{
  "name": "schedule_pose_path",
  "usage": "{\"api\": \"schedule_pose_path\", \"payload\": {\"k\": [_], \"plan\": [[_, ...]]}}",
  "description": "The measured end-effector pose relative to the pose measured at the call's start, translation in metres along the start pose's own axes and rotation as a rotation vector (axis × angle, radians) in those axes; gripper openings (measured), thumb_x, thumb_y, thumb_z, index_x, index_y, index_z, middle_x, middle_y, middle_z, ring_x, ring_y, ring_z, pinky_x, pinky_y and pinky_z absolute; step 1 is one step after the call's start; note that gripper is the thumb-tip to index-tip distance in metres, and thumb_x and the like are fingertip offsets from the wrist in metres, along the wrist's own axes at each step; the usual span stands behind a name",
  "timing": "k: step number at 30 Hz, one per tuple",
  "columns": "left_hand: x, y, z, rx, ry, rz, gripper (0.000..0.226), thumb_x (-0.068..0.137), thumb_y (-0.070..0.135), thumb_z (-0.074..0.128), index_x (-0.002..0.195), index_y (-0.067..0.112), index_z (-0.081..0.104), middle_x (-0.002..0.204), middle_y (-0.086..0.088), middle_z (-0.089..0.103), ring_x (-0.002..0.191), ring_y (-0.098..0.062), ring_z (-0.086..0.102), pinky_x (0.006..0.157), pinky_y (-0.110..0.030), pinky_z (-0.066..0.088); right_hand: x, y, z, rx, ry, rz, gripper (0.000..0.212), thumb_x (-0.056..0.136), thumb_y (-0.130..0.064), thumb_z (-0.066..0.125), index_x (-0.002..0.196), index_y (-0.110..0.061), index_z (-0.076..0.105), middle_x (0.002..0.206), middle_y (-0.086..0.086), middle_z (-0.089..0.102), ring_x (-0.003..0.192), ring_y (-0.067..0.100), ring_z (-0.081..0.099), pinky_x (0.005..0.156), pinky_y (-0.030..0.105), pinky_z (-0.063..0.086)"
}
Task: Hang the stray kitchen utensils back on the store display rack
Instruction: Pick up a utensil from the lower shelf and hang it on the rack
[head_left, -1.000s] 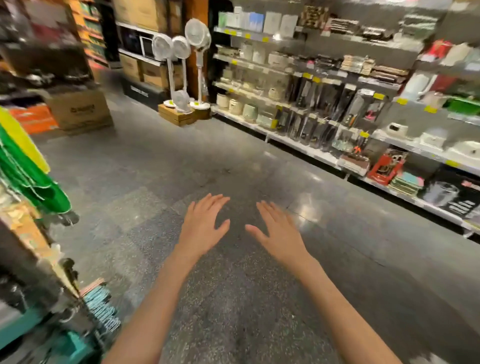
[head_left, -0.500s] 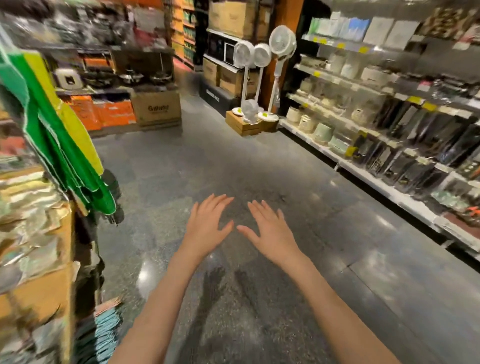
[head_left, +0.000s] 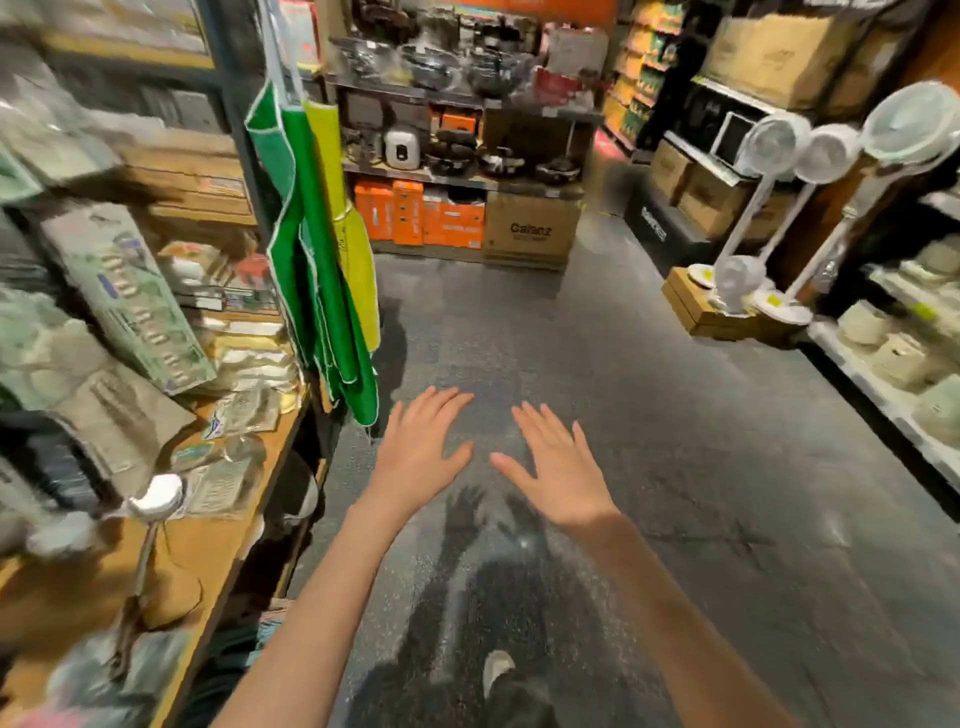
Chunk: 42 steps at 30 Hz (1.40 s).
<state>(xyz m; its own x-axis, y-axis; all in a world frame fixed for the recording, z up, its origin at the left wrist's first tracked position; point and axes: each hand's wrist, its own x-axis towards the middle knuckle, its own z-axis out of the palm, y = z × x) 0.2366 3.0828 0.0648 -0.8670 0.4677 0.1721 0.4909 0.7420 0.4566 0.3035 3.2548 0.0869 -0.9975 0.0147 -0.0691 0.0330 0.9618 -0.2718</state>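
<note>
My left hand (head_left: 418, 452) and my right hand (head_left: 558, 467) are stretched out in front of me over the grey store floor, palms down, fingers spread, holding nothing. To my left stands a wooden display shelf (head_left: 208, 561) with packaged goods lying on it, and a white-headed utensil (head_left: 150, 514) with a thin handle lies near its front edge. Green and yellow aprons (head_left: 322, 249) hang from the corner post of that shelf. The left side of the view is blurred, so I cannot make out a utensil rack.
The aisle floor (head_left: 649, 415) stretches ahead. Orange boxes (head_left: 415, 213) and a brown carton (head_left: 530, 228) stand under a cookware shelf at the far end. White standing fans (head_left: 779, 218) on a pallet are at the right, beside a shelf of boxed goods (head_left: 904, 358).
The view has swung left: the right-hand wall shelves have slid out of frame and the left wooden shelf has come in. Both hands stay held out, empty, in the same pose.
</note>
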Motion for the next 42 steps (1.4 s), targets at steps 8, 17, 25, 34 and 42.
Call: {"api": "schedule_pose_path", "payload": {"k": [8, 17, 25, 34, 42], "plan": [[0.077, -0.103, -0.025, 0.081, 0.161, -0.446, 0.059, 0.092, 0.042, 0.046, 0.146, 0.031, 0.024, 0.154, 0.007, 0.023, 0.144, -0.013, 0.014, 0.117, -0.041, 0.013, 0.208, -0.044, 0.019, -0.033, -0.185, -0.442, 0.072, 0.093, -0.061, 0.028, 0.151, -0.025, 0.008, 0.159, -0.008, 0.003, 0.145, 0.008, -0.005, 0.118, 0.039, -0.007], [0.061, -0.232, -0.040, 0.115, 0.306, -0.870, 0.061, 0.090, 0.043, 0.049, 0.145, 0.031, 0.025, 0.153, 0.009, 0.025, 0.144, -0.012, 0.014, 0.116, -0.040, 0.009, 0.337, -0.171, 0.099, -0.094, -0.363, -0.854, 0.077, 0.089, -0.068, 0.025, 0.151, -0.024, 0.007, 0.159, -0.008, 0.004, 0.146, 0.008, -0.002, 0.118, 0.041, -0.003], [0.013, -0.364, -0.026, 0.109, 0.271, -1.118, 0.061, 0.089, 0.042, 0.047, 0.145, 0.030, 0.026, 0.153, 0.010, 0.025, 0.143, -0.011, 0.017, 0.116, -0.034, 0.013, 0.397, -0.276, 0.209, -0.155, -0.477, -0.998, 0.071, 0.093, -0.061, 0.028, 0.151, -0.023, 0.010, 0.159, -0.007, 0.008, 0.146, 0.007, 0.001, 0.119, 0.038, 0.003], [-0.028, -0.493, 0.063, -0.035, 0.255, -1.380, 0.070, 0.082, 0.051, 0.051, 0.145, 0.036, 0.022, 0.151, 0.011, 0.026, 0.140, -0.009, 0.021, 0.117, -0.038, 0.007, 0.458, -0.336, 0.369, -0.104, -0.659, -1.127, 0.075, 0.087, -0.067, 0.022, 0.150, -0.029, 0.008, 0.157, -0.015, 0.005, 0.140, -0.003, -0.007, 0.118, 0.033, -0.005], [-0.069, -0.608, 0.171, -0.132, 0.240, -1.549, 0.074, 0.077, 0.033, 0.065, 0.140, 0.040, 0.026, 0.148, 0.012, 0.030, 0.138, -0.011, 0.026, 0.115, -0.041, 0.023, 0.523, -0.351, 0.536, -0.132, -0.808, -1.115, 0.069, 0.093, -0.057, 0.036, 0.150, -0.028, 0.010, 0.157, -0.013, 0.006, 0.141, -0.001, -0.004, 0.120, 0.036, 0.008]]}}
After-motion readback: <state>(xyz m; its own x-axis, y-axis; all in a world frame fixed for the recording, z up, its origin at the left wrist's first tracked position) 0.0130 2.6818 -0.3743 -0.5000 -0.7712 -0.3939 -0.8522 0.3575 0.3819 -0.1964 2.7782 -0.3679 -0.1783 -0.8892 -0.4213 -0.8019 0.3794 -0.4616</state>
